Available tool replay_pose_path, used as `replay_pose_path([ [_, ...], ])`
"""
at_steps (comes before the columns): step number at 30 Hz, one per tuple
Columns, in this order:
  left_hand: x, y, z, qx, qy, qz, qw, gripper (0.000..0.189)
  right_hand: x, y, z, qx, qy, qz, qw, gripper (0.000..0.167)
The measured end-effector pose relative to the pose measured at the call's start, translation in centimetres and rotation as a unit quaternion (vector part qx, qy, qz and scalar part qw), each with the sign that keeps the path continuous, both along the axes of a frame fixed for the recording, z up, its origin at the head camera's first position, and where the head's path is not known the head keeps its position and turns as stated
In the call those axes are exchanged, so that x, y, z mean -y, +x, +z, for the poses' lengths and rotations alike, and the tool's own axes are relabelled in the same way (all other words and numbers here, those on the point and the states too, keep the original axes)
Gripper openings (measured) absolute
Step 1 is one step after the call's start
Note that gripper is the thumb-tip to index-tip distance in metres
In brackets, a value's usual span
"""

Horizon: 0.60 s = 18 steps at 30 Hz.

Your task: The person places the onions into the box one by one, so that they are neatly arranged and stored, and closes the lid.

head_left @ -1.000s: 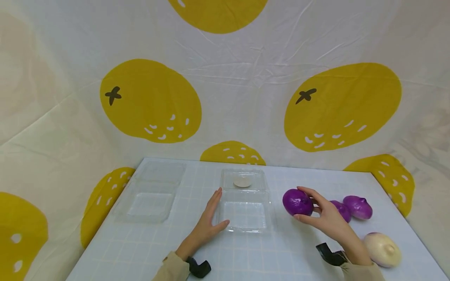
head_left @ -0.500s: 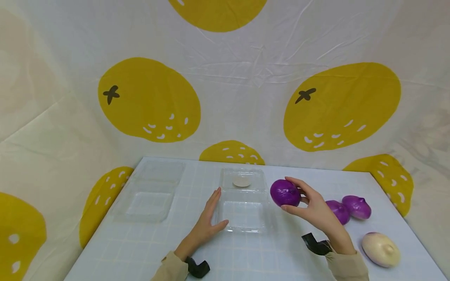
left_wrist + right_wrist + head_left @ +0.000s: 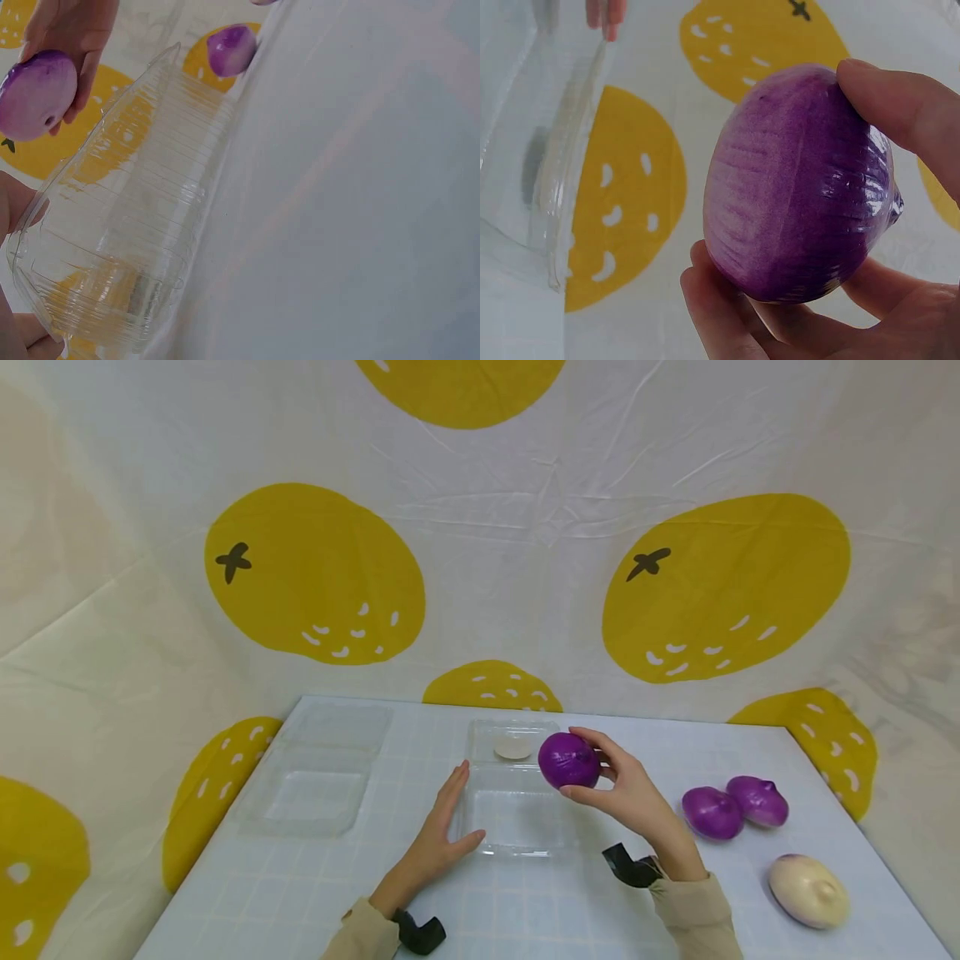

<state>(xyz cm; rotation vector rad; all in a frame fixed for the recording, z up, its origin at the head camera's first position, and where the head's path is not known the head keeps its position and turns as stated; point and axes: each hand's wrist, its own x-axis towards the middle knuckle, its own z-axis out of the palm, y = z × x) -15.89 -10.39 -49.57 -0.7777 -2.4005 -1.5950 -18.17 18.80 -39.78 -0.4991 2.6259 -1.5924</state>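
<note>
Purple onion [image 3: 568, 760] is in the air above the tabletop [image 3: 517, 910], and in the head view it covers the right front corner of the lid [image 3: 482, 739] of a clear plastic box [image 3: 517, 817]. The right hand [image 3: 630, 793] pinches it with the thumb on one side and the fingers on the other. The left hand [image 3: 435, 852] is at the left side of the box, its fingers straight and the thumb spread away, and it seems to touch the rim. As I judge, the step in hand is to bring the onion to the bottom half of this box. To do it well, one should hold firmly, because the smooth skin may slip, pass over the rim without knocking it, lower slowly above the middle, and release only when the onion rests. The left hand should steady the box lightly, since thin walls probably bend. The onion is round and somewhat flattened, deep purple and very glossy near its small pointed tip, paler lilac toward the other end, where the left wrist view shows a little dark hole.
</note>
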Motion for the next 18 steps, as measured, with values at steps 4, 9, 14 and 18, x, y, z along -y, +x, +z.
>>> replay_pose_path([
  [4,-0.1,0.0,0.0,-0.003,-0.004,0.001,1.0000,0.084,0.9,-0.1,-0.6,0.002,-0.013,0.006,0.9999,0.075],
  [9,0.3,-1.5,-3.1,-0.011,-0.018,0.009,0.9997,0.087,1.8,-0.5,-1.8,-0.009,-0.023,0.009,0.9996,0.075],
  [14,0.6,-2.1,-4.5,-0.029,-0.020,0.007,0.9994,0.086,2.5,-0.7,-2.8,-0.012,-0.042,0.007,0.9990,0.075],
  [18,0.5,-2.1,-4.6,-0.030,-0.019,0.006,0.9994,0.086,3.3,-0.7,-3.4,-0.006,-0.055,-0.005,0.9984,0.078],
])
